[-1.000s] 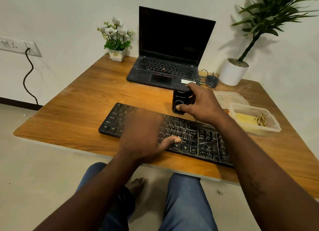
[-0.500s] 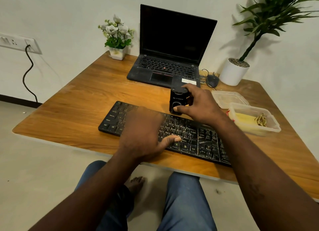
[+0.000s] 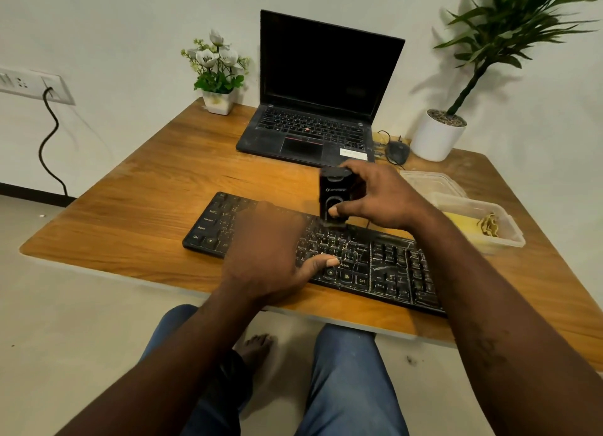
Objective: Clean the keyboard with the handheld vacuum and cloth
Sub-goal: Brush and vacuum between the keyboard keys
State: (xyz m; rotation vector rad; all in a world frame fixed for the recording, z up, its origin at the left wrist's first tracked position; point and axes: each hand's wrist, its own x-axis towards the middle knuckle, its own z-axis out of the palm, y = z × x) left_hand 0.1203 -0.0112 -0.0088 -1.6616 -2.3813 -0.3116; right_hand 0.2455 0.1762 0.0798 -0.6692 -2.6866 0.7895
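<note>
head view is giving me the desk from above, and i'm watching the right hand [image 3: 378, 197] gripping the vacuum [image 3: 334, 191], thumb pressing low on its front and fingers curling over its top. the vacuum is standing upright, its lower end sitting on the keys at the far edge of the keyboard [image 3: 385, 266], around the middle of its length. the left hand [image 3: 264, 253] is lying palm down on the keys left of centre, thumb sticking out to the right. its fingers are blurring on my feed, but they are looking flat and are holding nothing. the keyboard is lying at a slant along the near edge of the table [image 3: 130, 214], with pale dust showing between the keys on its right half. a clear tub [image 3: 509, 236] is sitting just right of the right forearm with something yellow lying in it, and i can't tell whether that is the cloth. a lid [image 3: 430, 184] is lying flat just behind the tub. at the far edge a laptop [image 3: 323, 109] is standing open with a dark screen, a mouse [image 3: 397, 151] sitting between it and a white plant pot [image 3: 435, 138], and potted flowers [image 3: 218, 70] standing to its left. a cable [image 3: 49, 142] is hanging from a wall socket [image 3: 32, 85] at the left.
</note>
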